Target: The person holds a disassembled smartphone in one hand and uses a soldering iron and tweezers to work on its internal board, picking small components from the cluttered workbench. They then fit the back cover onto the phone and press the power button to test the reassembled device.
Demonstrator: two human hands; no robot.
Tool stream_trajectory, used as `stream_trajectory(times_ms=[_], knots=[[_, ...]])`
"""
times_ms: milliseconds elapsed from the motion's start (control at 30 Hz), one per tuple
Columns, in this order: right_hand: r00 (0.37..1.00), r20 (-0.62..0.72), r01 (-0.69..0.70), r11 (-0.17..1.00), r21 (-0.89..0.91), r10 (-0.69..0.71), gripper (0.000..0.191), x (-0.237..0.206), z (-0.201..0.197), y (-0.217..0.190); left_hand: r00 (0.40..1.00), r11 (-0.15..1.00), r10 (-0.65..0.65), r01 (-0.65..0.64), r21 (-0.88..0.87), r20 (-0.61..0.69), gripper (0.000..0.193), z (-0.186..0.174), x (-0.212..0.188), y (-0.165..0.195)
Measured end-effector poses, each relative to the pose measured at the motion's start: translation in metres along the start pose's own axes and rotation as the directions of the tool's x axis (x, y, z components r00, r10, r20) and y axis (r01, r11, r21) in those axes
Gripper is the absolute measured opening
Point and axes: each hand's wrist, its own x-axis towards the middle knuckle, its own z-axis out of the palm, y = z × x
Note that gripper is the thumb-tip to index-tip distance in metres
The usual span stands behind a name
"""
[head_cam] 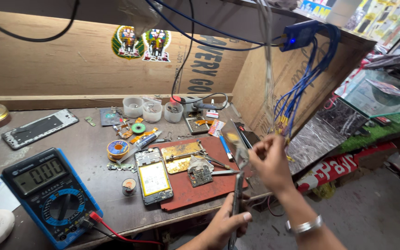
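The left hand (225,222) is gripping a phone (238,203) edge-on just off the front edge of the red mat (195,192), its long axis standing nearly upright. The right hand (269,162) is pinching a clear film (238,143) directly above the phone, fingers narrow.

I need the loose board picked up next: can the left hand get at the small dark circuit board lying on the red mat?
Probably not yet: the left hand grips a thin phone panel edge-on. The small dark circuit board lies uncovered on the red mat nearby, so the path itself looks free.
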Motion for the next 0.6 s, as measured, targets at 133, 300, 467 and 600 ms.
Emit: stream_trajectory(times_ms=[133,300,467,600], knots=[[0.976,-0.218,0.028,0.972,0.233,0.024,0.047,-0.069,-0.025,0.014,0.993,0.992,0.111,-0.112,-0.056,-0.025,0.065,0.003,-0.004,0.004],[0.868,-0.361,-0.114,0.845,0.523,0.341,0.057,-0.126,-0.055,0.019,0.996,0.96,0.024,-0.047,-0.277,-0.087,0.067,0.01,-0.01,0.02],[0.815,-0.419,-0.126,0.829,0.545,0.399,0.062,-0.157,-0.08,0.009,0.998,0.913,-0.017,-0.012,-0.409,-0.067,0.065,0.017,-0.013,0.034],[0.9,-0.276,-0.223,0.902,0.37,0.336,0.055,-0.163,-0.094,-0.004,0.997,0.862,-0.048,0.076,-0.5,0.068,0.064,0.018,-0.02,0.041]])
